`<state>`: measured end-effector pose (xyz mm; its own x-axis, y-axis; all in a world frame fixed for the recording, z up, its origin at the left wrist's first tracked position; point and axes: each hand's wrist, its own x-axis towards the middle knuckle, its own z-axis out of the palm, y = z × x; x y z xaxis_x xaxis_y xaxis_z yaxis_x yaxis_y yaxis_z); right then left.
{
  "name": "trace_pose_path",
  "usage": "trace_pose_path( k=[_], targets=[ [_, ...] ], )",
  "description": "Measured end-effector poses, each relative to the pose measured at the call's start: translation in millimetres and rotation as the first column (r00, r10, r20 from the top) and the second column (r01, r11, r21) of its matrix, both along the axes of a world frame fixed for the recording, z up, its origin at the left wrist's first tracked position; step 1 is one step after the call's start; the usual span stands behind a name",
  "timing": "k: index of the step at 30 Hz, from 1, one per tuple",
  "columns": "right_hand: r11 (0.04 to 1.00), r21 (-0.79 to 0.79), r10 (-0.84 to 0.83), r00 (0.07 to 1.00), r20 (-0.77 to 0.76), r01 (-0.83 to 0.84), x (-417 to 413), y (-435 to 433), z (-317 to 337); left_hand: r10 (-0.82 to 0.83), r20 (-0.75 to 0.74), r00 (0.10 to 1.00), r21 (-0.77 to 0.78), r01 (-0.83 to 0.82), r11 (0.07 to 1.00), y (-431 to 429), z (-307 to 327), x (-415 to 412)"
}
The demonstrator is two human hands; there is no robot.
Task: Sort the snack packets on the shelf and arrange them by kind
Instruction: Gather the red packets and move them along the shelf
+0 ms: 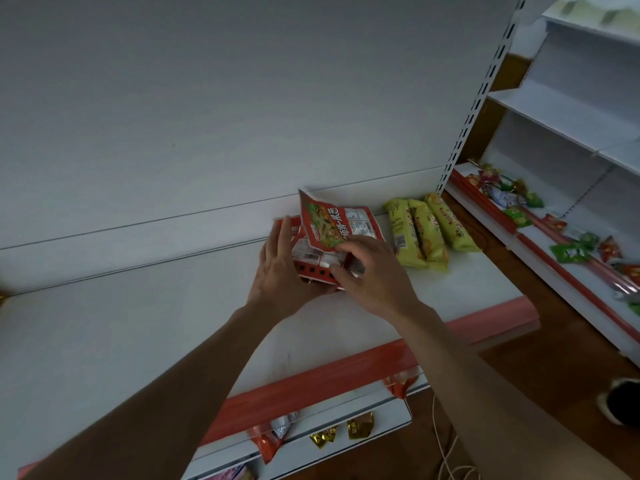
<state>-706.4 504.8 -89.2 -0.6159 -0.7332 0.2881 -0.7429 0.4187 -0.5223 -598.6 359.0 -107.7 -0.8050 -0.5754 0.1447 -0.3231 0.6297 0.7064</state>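
A stack of red snack packets (318, 263) lies on the white shelf (138, 323) near its back wall. My left hand (280, 271) rests flat against the stack's left side with straight fingers. My right hand (374, 275) pinches a red packet with a green picture (323, 223), tilted up above the stack. Three yellow-green packets (420, 232) lie side by side just to the right of the stack.
A red price strip (346, 372) edges the shelf front. Below it, a lower shelf carries gold and red packets (360, 426). To the right, another shelf unit (561, 237) holds several small mixed green and red packets. A slotted upright (474, 109) stands between the units.
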Motion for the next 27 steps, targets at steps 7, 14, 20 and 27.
trace_pose_path(
  k=[7, 14, 20, 27],
  targets=[
    [0.997, 0.065, -0.04, 0.999, 0.014, 0.039, 2.9, -11.3, -0.3, -0.147, 0.179, 0.973, -0.17, 0.178, 0.969, -3.0, -4.3, 5.6],
    [0.962, 0.272, -0.063, 0.982, 0.178, 0.012, -8.3, -22.0, 41.1, -0.178, 0.258, 0.95, -0.095, 0.208, 0.974, -11.2, 25.2, 6.7],
    [0.951, 0.297, -0.121, 0.988, 0.093, 0.088, 0.5, -35.4, 71.0, -0.064, 0.209, 0.976, -0.078, 0.082, 0.994, -28.5, 61.4, 47.6],
    [0.958, 0.285, 0.02, 0.999, 0.041, -0.031, 53.4, -94.5, 82.4, 0.154, 0.236, 0.959, -0.258, -0.091, 0.962, -45.2, 87.8, 137.9]
  ],
)
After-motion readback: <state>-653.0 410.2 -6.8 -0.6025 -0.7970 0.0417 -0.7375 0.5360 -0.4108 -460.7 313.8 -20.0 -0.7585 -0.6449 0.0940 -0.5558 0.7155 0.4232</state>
